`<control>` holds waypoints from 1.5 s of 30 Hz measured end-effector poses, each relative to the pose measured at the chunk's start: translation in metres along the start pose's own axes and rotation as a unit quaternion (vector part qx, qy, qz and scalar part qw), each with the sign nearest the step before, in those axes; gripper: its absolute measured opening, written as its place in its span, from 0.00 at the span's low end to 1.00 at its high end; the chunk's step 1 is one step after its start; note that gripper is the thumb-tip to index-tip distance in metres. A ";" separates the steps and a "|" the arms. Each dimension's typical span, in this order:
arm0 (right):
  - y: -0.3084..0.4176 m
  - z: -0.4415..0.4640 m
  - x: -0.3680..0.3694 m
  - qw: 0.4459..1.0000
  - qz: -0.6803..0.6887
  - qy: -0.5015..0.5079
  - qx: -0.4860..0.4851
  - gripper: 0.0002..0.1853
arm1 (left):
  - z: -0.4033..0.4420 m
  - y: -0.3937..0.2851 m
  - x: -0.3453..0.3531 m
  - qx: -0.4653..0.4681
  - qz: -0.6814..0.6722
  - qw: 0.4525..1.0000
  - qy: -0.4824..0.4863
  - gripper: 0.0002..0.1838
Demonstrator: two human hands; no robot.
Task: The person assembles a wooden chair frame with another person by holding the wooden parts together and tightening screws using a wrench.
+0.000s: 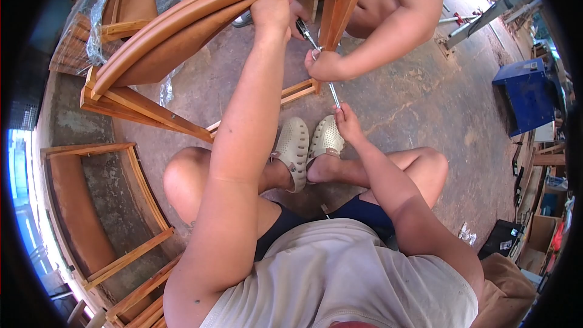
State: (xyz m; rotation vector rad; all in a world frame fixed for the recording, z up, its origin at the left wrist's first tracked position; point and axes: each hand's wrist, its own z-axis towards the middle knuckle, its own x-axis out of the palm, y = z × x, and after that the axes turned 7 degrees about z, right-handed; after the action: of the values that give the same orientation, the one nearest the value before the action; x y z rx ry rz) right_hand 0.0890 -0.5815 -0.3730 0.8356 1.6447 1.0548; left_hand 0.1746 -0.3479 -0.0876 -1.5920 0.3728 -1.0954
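My left hand (271, 9) is wrapped round the curved upper rail of a wooden chair frame (176, 15) with a brown padded panel, which stands tilted in front of me. My right hand (347, 123) pinches the lower end of a thin metal rod-like tool (334, 95), which points up toward the frame's leg. A co-worker's hand (326, 65) is at that leg, close to the tool's upper end. The co-worker's other hand (296, 17), partly hidden behind my left hand and the frame, holds a dark-and-silver tool (306, 31) against the leg.
More wooden frames with brown panels lie at the left (79, 206) and upper left (135, 5). A blue metal box (527, 96) stands at the right. My feet in beige clogs (293, 149) are on the concrete floor. Wood and a black case (501, 239) lie at the lower right.
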 end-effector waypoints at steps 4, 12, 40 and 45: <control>-0.003 0.001 0.001 1.000 0.013 0.005 0.005 0.10 | 0.002 0.003 -0.001 0.028 0.021 0.999 -0.019 0.24; 0.005 -0.003 0.000 0.999 0.034 0.011 -0.001 0.10 | 0.003 0.005 -0.001 0.016 0.006 1.000 -0.011 0.25; 0.051 0.035 -0.006 0.986 -0.091 -0.067 -0.124 0.13 | -0.005 0.002 -0.003 0.041 0.042 0.998 -0.002 0.24; 0.064 0.043 -0.004 0.976 -0.175 -0.078 -0.106 0.14 | -0.007 0.002 -0.004 0.027 0.029 0.999 0.000 0.24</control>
State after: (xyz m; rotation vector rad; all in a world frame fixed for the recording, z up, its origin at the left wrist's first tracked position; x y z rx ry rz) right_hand 0.1339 -0.5494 -0.3192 0.4546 1.4501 0.8727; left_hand 0.1678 -0.3498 -0.0911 -1.5250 0.3840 -1.0518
